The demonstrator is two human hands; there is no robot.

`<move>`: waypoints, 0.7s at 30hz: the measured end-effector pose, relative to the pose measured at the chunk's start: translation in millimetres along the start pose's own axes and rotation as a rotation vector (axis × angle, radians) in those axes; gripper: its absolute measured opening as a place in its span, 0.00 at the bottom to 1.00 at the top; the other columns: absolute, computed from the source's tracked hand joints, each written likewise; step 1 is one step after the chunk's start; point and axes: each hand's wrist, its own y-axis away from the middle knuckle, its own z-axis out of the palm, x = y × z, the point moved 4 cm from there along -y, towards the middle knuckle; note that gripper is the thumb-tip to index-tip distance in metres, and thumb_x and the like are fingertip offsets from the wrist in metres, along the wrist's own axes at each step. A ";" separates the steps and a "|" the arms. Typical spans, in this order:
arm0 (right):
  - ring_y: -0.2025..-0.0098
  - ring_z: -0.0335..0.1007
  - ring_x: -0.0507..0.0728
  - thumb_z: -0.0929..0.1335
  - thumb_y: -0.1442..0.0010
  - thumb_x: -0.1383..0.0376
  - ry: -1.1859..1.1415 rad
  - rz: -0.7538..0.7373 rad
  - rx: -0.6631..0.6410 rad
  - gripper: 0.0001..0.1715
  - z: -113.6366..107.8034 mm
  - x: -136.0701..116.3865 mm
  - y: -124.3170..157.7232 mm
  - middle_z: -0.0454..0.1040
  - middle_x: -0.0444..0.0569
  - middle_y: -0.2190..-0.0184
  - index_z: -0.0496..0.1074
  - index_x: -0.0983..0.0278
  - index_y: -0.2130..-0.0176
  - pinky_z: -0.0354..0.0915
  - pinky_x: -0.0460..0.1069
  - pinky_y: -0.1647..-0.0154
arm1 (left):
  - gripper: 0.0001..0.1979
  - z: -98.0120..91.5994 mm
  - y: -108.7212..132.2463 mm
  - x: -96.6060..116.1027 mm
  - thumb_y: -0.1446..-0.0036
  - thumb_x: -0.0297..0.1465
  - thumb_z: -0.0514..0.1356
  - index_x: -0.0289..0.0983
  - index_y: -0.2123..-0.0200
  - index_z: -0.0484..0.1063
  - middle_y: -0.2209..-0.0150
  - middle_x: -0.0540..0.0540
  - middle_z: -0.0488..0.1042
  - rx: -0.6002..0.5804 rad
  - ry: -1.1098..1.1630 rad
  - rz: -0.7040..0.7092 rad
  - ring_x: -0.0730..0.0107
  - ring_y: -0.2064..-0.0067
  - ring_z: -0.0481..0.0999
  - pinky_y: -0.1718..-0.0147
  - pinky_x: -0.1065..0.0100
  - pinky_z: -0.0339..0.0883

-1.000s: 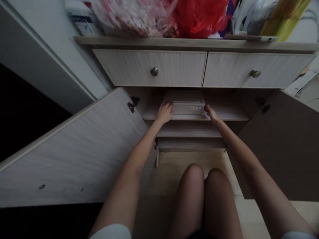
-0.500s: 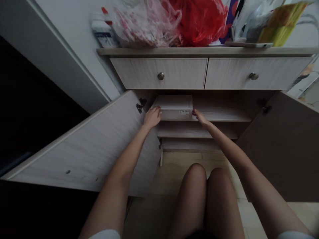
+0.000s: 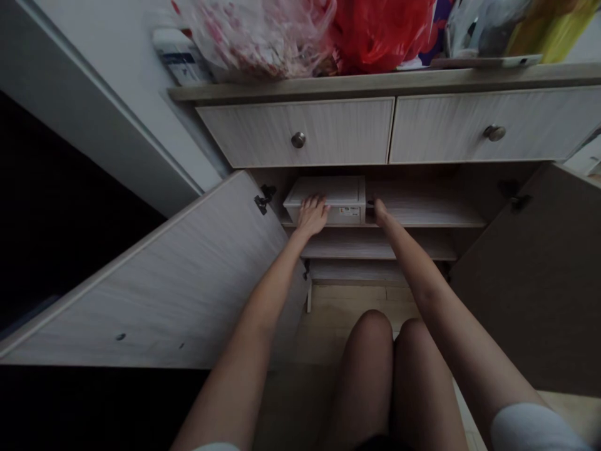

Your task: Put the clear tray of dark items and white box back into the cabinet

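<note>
A white lidded box (image 3: 346, 191) with a small label on its front sits on the upper shelf inside the open cabinet. My left hand (image 3: 313, 214) lies on the box's front upper edge, fingers apart over the lid. My right hand (image 3: 379, 212) is at the box's right side, close against it. Its fingers are in dark shadow there, so their grip is hard to make out.
Both cabinet doors, left (image 3: 188, 269) and right (image 3: 539, 269), stand swung open. Two drawers with round knobs (image 3: 298, 139) are shut above. The top holds a white bottle (image 3: 178, 56), a red plastic bag (image 3: 380, 34) and other bags.
My left hand has slid right from the box's left corner onto its front edge. My right hand has moved in beside the box's right side. The view has shifted slightly.
</note>
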 end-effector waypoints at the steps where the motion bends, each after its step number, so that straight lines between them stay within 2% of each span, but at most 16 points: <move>1: 0.53 0.73 0.61 0.53 0.33 0.47 -0.005 0.043 0.035 0.29 -2.9 -1.6 1.0 0.76 0.53 0.59 0.72 0.60 0.54 0.65 0.61 0.44 | 0.29 -0.3 0.2 -1.2 0.31 0.39 0.38 0.34 0.35 0.61 0.33 0.37 0.60 -0.006 -0.006 0.001 0.55 0.31 0.56 0.32 0.50 0.45; 6: 0.56 0.74 0.61 0.51 0.34 0.42 -0.014 0.207 0.202 0.35 -31.5 -11.7 14.4 0.76 0.54 0.60 0.70 0.61 0.50 0.69 0.59 0.49 | 0.28 -0.9 -0.1 -2.1 0.31 0.40 0.39 0.35 0.36 0.61 0.33 0.37 0.60 -0.008 -0.021 -0.001 0.53 0.32 0.57 0.33 0.48 0.47; 9: 0.60 0.74 0.62 0.50 0.36 0.37 0.000 0.215 0.253 0.39 -62.0 -19.6 21.8 0.75 0.53 0.65 0.70 0.60 0.51 0.71 0.59 0.54 | 0.28 -0.5 -0.3 -1.5 0.32 0.39 0.39 0.34 0.36 0.61 0.34 0.37 0.61 0.002 -0.006 0.016 0.52 0.32 0.57 0.33 0.47 0.47; 16: 0.67 0.73 0.58 0.50 0.37 0.36 0.075 0.194 0.357 0.39 -143.1 -35.5 33.3 0.72 0.51 0.70 0.70 0.59 0.57 0.71 0.54 0.63 | 0.27 0.1 -0.5 -2.5 0.32 0.39 0.40 0.36 0.36 0.62 0.34 0.38 0.62 0.035 0.002 0.016 0.53 0.32 0.58 0.34 0.48 0.48; 21: 0.66 0.73 0.59 0.49 0.40 0.33 0.134 0.178 0.399 0.44 -181.5 -40.1 35.3 0.71 0.52 0.69 0.71 0.60 0.55 0.71 0.54 0.64 | 0.28 0.0 -0.9 -1.3 0.32 0.39 0.39 0.34 0.36 0.61 0.33 0.37 0.61 0.014 -0.010 0.012 0.53 0.32 0.57 0.33 0.49 0.47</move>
